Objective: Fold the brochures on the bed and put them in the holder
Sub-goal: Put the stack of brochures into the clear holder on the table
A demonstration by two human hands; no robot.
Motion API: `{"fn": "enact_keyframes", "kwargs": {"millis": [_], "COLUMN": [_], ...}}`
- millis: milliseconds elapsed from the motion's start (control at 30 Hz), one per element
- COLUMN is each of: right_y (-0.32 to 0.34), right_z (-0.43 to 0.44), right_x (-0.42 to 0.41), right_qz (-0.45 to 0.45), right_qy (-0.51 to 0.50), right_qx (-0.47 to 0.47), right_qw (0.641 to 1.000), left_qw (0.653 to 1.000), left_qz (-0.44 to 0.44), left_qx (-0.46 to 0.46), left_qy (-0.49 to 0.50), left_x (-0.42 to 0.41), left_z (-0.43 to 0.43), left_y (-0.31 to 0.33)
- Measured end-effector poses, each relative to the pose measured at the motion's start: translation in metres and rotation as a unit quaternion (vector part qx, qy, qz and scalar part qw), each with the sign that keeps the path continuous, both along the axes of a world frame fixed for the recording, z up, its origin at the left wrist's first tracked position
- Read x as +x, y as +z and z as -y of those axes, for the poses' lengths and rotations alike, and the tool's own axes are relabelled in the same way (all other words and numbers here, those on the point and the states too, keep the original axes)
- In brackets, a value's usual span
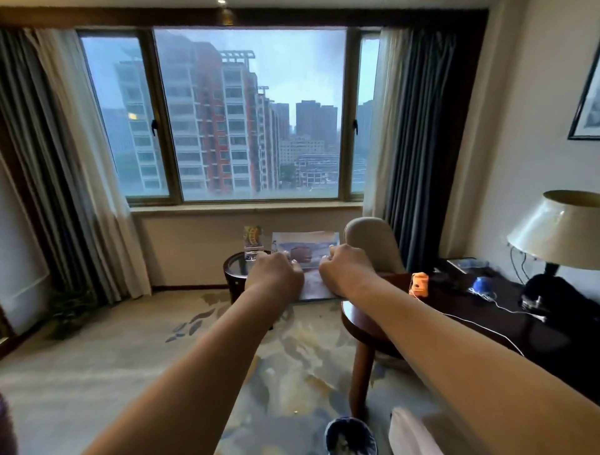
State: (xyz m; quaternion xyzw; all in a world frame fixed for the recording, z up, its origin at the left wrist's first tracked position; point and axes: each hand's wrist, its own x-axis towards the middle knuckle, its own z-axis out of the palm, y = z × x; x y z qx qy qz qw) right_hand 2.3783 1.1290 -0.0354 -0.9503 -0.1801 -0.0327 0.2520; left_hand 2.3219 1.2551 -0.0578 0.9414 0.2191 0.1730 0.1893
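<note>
Partly, hands (276,276) hide brochure (306,248) (print blurred).

Brochure (305,248) partly hidden behind left hand (276,274) and right hand (347,271), print blurred, lamp (565,227) cut by right edge

Your light comes from the window (250,113) dead ahead: cool, grey-blue, hazy daylight. The room round you is dim by contrast; the curtains (418,130) go nearly black in their folds, and the dark surface (487,302) on your right swallows its detail. A small ceiling light (221,2) glints at the top edge, and a warm spot reflects in the left pane. The carpet (113,357) catches a pale sheen. The brochure (305,250) is smeared, print unreadable, and your left hand (276,276) and right hand (344,272) are soft-edged. Wide-angle bending bows the curtains and tilts the picture frame (587,97); the bottom edge is blurred.
</note>
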Motion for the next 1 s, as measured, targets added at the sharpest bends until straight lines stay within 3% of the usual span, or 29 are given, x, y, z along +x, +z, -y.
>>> {"fn": "enact_keyframes", "kwargs": {"millis": [567,1000], "right_y": [-0.01,0.003], "right_z": [-0.189,-0.298], "right_x": [0.225,0.554], "right_qz": [0.004,-0.006], "right_qy": [-0.022,-0.009], "right_qx": [-0.022,0.022], "right_qw": [1.0,1.0], "left_qw": [0.999,0.997], "left_qz": [-0.032,-0.041], "left_qx": [0.027,0.07], "left_qy": [-0.005,-0.008], "left_x": [0.235,0.552], "left_z": [-0.185,-0.293], "left_y": [-0.001,0.026]}}
